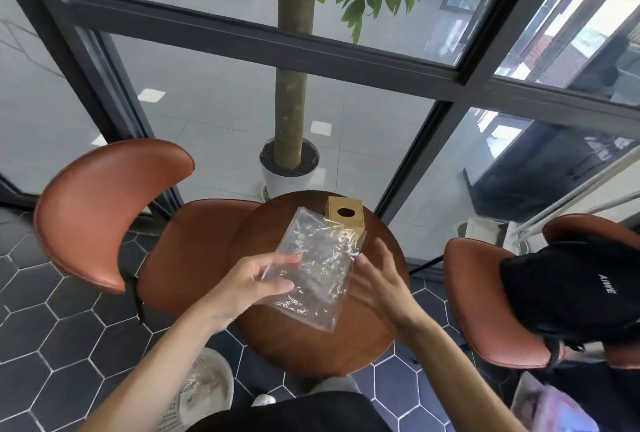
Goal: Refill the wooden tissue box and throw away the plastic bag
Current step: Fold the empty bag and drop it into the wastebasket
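Observation:
A clear, crinkled plastic bag (315,265) hangs above the round wooden table (311,345); it looks empty. My left hand (252,284) pinches the bag's left edge between thumb and fingers. My right hand (375,279) is to the right of the bag with fingers spread, blurred, close to the bag's right edge; contact cannot be told. The small wooden tissue box (344,215) with an oval hole on top stands at the table's far edge, partly behind the bag's top corner. No tissue shows at the hole.
Brown leather chairs stand to the left (104,210) and right (485,296); the right one carries a black bag (581,289). A white wastebasket (204,386) lined with plastic sits on the floor at lower left. A potted tree (290,168) and glass walls lie beyond the table.

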